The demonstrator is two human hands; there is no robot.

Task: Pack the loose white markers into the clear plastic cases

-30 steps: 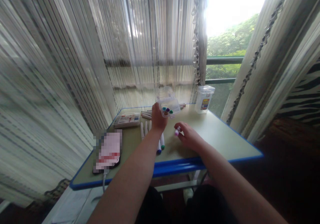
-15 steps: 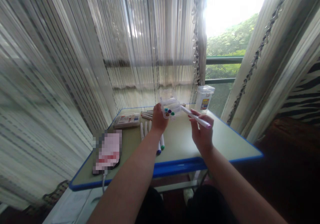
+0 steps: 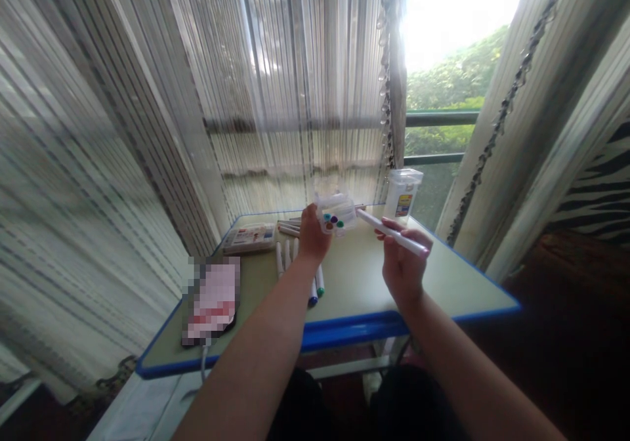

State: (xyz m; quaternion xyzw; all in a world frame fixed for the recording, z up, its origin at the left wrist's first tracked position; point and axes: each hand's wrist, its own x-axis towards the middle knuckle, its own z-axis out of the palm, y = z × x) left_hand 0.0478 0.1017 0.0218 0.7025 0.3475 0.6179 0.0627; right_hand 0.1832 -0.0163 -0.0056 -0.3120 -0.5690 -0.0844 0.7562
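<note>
Hands: both are bare, and each one has hold of something.
Left hand (image 3: pixel 315 234): curled closed around the side of a clear box (image 3: pixel 347 212).
Right hand (image 3: pixel 406 264): fingers pinched on a white marker (image 3: pixel 371 219) with a pink end.
Marker: long and slanted, thin end up by the box, pink end down to the right and nearer the person.
Box: just left of the thin end, and the right hand is on the marker's other side. I can't tell if marker and box touch.
Inside the box: markers with blue, purple, green and brown ends facing the person.
Loose markers (image 3: pixel 320 283): on the table (image 3: pixel 443 283), partly under the left arm.
More pens (image 3: pixel 289 230): behind the left hand, partly covered.
Flat case (image 3: pixel 249 237): left of those pens.
Tall tub (image 3: pixel 394 201): upright, at the back right.
Hard to see: the box's clear lid, and the pink thing (image 3: pixel 214 290) blurred into squares.
</note>
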